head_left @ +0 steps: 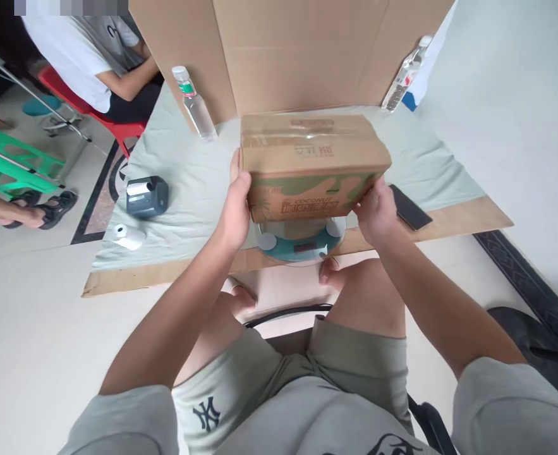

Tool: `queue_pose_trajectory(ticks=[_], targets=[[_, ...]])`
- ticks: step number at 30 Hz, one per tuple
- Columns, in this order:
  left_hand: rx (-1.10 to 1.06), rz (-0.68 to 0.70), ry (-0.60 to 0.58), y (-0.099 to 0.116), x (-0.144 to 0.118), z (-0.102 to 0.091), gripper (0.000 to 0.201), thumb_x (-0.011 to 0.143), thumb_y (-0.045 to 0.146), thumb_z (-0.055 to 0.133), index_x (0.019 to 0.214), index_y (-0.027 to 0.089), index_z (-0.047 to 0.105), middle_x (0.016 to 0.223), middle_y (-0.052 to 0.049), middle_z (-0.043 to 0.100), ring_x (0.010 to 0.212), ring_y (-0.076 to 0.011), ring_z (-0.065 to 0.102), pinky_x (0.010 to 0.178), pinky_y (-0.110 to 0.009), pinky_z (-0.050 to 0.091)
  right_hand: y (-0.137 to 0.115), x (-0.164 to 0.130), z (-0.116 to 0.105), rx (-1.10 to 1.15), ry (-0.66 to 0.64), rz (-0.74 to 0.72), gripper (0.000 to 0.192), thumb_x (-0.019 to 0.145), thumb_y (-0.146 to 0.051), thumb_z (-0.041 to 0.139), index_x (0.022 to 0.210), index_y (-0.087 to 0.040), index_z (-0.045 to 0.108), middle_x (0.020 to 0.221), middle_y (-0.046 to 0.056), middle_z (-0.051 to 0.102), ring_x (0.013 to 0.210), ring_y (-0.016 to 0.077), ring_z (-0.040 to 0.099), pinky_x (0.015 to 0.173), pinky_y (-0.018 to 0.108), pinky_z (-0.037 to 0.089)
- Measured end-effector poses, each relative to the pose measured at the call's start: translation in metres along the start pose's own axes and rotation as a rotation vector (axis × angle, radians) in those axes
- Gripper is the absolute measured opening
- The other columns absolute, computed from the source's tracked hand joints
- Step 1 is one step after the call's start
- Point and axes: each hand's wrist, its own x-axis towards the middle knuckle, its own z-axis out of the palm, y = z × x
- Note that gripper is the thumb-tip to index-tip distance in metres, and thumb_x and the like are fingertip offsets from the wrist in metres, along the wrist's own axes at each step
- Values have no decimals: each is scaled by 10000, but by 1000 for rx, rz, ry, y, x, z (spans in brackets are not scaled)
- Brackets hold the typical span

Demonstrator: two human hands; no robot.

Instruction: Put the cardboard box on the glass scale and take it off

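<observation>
I note 1 taped cardboard carton (311,165) sitting on or just above the glass scale (302,243); contact is hidden. I judge it stiff, moderately heavy, tape slick on top; the short end faces offer the surest purchase. My left hand (235,212) lies flat against its left end, fingers extended upward. My right hand (377,212) cups the right lower corner, fingers curled. Both forearms reach forward over the knees. Right of the carton lies 1 phone (410,207).
</observation>
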Motion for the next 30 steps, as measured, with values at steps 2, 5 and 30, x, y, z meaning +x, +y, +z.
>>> queue_pose_trajectory(ticks=[2,5,30], targets=[[-3,-28,-12,1,-17,0,739,823,808,613,1375,317,618,1554,-26,614,1656,-337,273,1372,-522,273,5,-14,-3,-15,-38,15,632,766,-842,596,1183,-369,638,1420,-6,670,1353,282,595,918,421,587],[5,-74,5,-5,-35,-2,836,794,838,614,1424,289,584,1599,-54,572,1674,-331,224,1370,-495,269,12,-28,-4,-5,-51,34,625,773,-840,593,1167,-358,643,1397,-10,686,1353,268,600,973,425,577],[89,-21,148,-44,13,-67,834,792,860,641,1440,345,536,1646,-16,476,1636,-333,276,1373,-494,173,17,26,-7,192,65,-161,596,824,-717,582,1187,-250,652,1223,84,712,1291,322,651,1164,609,481]])
